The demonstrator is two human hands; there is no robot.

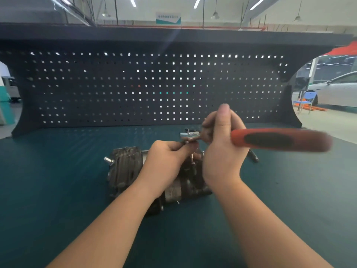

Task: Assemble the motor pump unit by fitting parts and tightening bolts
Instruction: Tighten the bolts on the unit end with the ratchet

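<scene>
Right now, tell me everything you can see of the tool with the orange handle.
The ratchet wrench has an orange handle with a black grip inlay, plastic or rubber by its look, and a shiny metal head at its left end. It lies roughly level, raised above the motor pump unit, handle pointing right and motion-blurred. The right hand grips it near the head; the left hand pinches at the head's underside.

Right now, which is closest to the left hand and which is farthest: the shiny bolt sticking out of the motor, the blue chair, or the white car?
From the left hand:
1. The bolt, just to its left on the motor pump unit.
2. The blue chair, far right, past the bench.
3. The white car, behind the chair.
</scene>
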